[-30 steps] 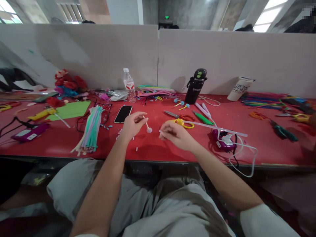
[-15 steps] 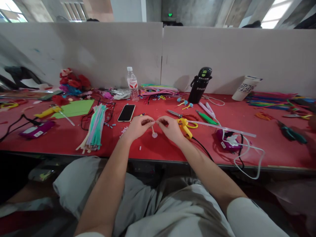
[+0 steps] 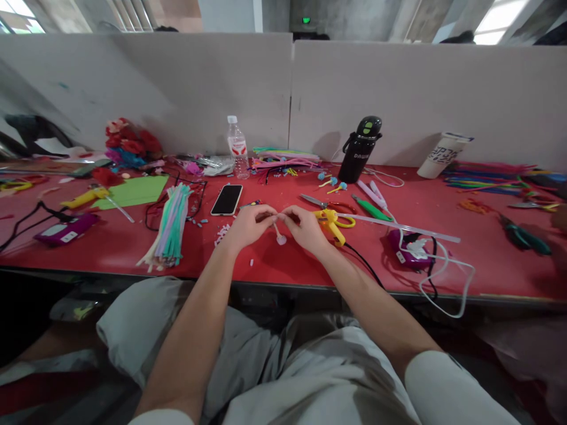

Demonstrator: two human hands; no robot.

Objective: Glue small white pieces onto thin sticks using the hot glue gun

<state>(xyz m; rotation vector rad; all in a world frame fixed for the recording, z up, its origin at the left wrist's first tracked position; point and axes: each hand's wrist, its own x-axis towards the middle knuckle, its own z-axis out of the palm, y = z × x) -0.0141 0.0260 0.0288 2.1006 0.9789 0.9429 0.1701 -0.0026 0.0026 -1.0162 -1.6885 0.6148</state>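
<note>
My left hand (image 3: 251, 226) and my right hand (image 3: 305, 228) meet fingertip to fingertip over the red table (image 3: 266, 270). Both are pinched on the upper end of a small pale stem piece (image 3: 280, 239), which hangs below the fingers and ends in a light pink-lilac tip. What lies right between the fingertips is too small to make out. Small pink bits (image 3: 222, 233) lie left of my left hand, and one loose pink bit (image 3: 251, 262) is nearer the table's front edge. A yellow glue gun (image 3: 332, 225) lies just right of my right hand.
A phone (image 3: 227, 200) and a bundle of pastel pipe cleaners (image 3: 170, 227) lie to the left. Scissors (image 3: 314, 202), a green-handled tool (image 3: 371, 209) and a purple box with cables (image 3: 410, 251) are at the right. Behind stand a water bottle (image 3: 239, 153) and a black flask (image 3: 359, 150).
The hanging piece has shifted slightly right and up between my fingers. My hands stay pinched together, and the whole view has moved a little.
</note>
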